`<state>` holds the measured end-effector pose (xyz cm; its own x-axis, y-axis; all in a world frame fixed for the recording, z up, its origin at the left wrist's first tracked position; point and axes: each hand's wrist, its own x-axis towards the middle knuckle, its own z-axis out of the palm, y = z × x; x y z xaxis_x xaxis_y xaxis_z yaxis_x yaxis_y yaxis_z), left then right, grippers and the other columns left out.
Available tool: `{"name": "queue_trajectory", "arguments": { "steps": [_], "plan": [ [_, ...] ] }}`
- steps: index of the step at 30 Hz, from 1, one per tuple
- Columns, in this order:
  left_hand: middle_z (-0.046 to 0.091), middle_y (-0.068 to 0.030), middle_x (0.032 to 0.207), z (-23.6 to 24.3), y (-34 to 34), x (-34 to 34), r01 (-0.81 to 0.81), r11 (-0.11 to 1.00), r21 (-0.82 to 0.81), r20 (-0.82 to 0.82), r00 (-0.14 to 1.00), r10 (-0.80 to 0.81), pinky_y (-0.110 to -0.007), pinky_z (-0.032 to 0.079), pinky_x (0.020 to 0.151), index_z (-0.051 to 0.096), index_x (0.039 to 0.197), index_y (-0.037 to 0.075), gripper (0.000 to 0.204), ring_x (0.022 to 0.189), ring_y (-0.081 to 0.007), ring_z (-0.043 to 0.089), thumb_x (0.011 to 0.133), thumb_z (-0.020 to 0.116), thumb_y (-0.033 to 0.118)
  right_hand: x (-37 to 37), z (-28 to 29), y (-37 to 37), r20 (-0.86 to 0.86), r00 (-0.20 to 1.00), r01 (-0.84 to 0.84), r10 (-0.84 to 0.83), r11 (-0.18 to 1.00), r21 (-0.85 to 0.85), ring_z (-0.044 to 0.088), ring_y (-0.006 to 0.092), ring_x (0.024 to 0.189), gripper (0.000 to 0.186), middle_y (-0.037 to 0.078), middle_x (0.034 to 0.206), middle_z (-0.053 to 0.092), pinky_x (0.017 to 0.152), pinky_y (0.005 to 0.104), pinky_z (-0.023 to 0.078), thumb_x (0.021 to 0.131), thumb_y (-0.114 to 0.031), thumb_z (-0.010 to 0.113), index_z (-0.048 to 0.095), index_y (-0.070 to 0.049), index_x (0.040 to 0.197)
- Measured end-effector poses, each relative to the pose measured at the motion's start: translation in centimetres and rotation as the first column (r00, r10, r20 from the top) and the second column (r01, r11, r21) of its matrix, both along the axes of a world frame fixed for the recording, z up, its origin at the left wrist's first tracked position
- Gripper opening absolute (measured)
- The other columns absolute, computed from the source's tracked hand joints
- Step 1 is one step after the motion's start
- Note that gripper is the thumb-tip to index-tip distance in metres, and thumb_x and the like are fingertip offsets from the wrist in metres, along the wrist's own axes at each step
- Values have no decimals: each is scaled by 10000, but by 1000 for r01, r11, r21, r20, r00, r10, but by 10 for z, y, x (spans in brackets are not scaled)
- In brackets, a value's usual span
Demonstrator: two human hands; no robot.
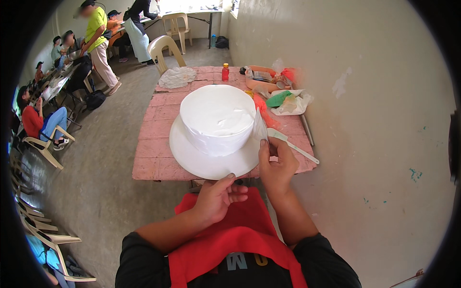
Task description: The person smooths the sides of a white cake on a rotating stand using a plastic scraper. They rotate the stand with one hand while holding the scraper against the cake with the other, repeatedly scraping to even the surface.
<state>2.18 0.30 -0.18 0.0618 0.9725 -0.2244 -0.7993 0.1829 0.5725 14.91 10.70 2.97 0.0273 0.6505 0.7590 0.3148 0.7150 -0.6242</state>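
Observation:
A round cake (216,115) covered in smooth white icing stands on a white turntable (192,151), its top slightly streaked. My right hand (278,161) pinches a thin, pale, flexible scraper (260,127) between thumb and fingers, upright against the cake's right side. At the front rim is my left hand (216,199), its thumb tip touching the turntable's edge and its fingers apart below. Just right of my right hand lies a white-handled spatula (295,147), its blade partly behind the hand.
Under everything is a pink table (151,156). At its back are crumpled plastic (176,78), a small red bottle (225,72), an orange tray (261,77) of items and plastic bags (290,102). A wall (365,120) borders the right. People and chairs (165,50) are beyond.

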Motion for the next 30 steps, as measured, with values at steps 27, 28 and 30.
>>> {"name": "queue_trajectory", "arguments": {
  "steps": [27, 28, 30],
  "plan": [
    [605, -84, 1043, 13, -11, -65, -224, 974, 38, -185, 956, 227, -371, 563, 745, 438, 1221, 61, 317, 875, -179, 613, 938, 487, 193, -7, 6, 46, -209, 978, -48, 18, 989, -141, 588, 87, 624, 80, 72, 736, 652, 591, 237, 489, 815, -5, 656, 634, 41, 877],
    [603, -81, 1042, 15, -10, -63, -246, 968, 42, -189, 950, 250, -361, 566, 746, 438, 1219, 55, 317, 870, -170, 611, 935, 487, 186, -8, 5, 45, -196, 980, -48, 21, 990, -130, 589, 90, 622, 80, 75, 734, 650, 591, 240, 490, 815, -5, 657, 632, 40, 876],
    [601, -77, 1041, 14, -9, -62, -273, 961, 47, -182, 944, 277, -349, 572, 751, 434, 1223, 49, 322, 864, -160, 609, 931, 486, 173, -8, 4, 44, -166, 986, -44, 24, 992, -117, 585, 82, 631, 80, 67, 738, 646, 596, 234, 487, 823, -13, 656, 627, 43, 873]
  ]
}}
